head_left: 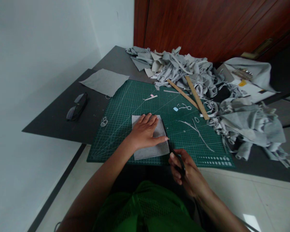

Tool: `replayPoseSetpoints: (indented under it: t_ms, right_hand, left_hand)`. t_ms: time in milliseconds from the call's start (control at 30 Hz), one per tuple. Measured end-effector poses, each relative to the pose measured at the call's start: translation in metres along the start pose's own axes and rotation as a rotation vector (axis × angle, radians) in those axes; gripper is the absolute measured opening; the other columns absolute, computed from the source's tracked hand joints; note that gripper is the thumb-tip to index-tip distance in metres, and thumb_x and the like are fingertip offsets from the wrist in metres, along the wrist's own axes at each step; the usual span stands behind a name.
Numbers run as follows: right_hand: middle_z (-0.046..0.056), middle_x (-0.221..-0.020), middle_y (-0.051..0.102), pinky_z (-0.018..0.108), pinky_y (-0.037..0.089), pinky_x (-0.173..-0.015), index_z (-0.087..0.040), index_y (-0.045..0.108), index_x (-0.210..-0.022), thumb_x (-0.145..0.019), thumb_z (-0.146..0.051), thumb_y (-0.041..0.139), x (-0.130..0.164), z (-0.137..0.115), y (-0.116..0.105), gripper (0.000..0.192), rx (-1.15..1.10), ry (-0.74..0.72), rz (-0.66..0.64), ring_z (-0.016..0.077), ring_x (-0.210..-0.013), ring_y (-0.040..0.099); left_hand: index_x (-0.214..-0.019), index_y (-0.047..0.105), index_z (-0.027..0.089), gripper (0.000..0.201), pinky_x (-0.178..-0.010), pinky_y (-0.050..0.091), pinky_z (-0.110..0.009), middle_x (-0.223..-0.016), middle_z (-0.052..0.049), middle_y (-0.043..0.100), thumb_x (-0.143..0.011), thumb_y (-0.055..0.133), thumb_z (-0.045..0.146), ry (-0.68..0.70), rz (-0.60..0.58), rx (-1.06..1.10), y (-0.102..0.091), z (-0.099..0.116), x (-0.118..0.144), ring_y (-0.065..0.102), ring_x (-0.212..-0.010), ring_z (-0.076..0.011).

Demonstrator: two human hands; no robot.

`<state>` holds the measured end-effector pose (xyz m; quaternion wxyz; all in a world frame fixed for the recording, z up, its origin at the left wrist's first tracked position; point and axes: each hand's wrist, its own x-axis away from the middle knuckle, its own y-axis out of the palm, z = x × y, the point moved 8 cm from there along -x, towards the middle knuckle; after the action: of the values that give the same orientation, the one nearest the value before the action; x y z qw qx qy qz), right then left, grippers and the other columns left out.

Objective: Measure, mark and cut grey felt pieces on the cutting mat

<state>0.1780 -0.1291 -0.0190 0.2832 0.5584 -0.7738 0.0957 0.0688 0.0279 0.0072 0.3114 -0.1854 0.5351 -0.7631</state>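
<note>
Head view: right hand nearest, fingers closed through black scissors, blades at the right edge of the grey felt piece. Left hand lay flat, fingers spread, pinning felt to the green cutting mat. Scrap pile and rulers crowded the far right; left of the surface stayed roomier.

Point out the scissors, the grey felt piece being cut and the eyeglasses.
scissors (176, 154): head view, black handle in the right hand.
grey felt piece (148, 151): head view, bare near edge.
eyeglasses (76, 107): head view, frame's middle.
</note>
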Motion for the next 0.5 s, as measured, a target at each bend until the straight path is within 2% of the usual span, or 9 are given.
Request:
replayPoseSetpoints:
  t_ms: [267,500]
  right_hand:
    - [-0.012,-0.067,0.052,0.015,0.029,-0.034,-0.026,0.051,-0.1,-0.065,-0.065,0.092,0.0012,-0.0001,0.0021,0.066,0.006,-0.027,-0.009,0.0032,-0.041,0.039]
    - [-0.012,-0.065,0.053,0.014,0.026,-0.03,-0.026,0.05,-0.095,-0.061,-0.06,0.094,-0.0024,0.0023,-0.0026,0.066,-0.076,0.018,0.012,0.0026,-0.038,0.035]
  left_hand:
    - [-0.163,0.035,0.011,0.107,-0.133,0.009,-0.05,-0.173,-0.015,0.032,-0.093,0.026,0.09,-0.004,-0.018,-0.001,0.0004,0.0003,-0.0006,0.019,-0.163,-0.0357]
    - [-0.163,0.035,0.012,0.106,-0.133,0.009,-0.05,-0.173,-0.015,0.031,-0.092,0.03,0.091,-0.01,-0.028,-0.006,0.001,-0.0008,-0.0007,0.018,-0.163,-0.0356]
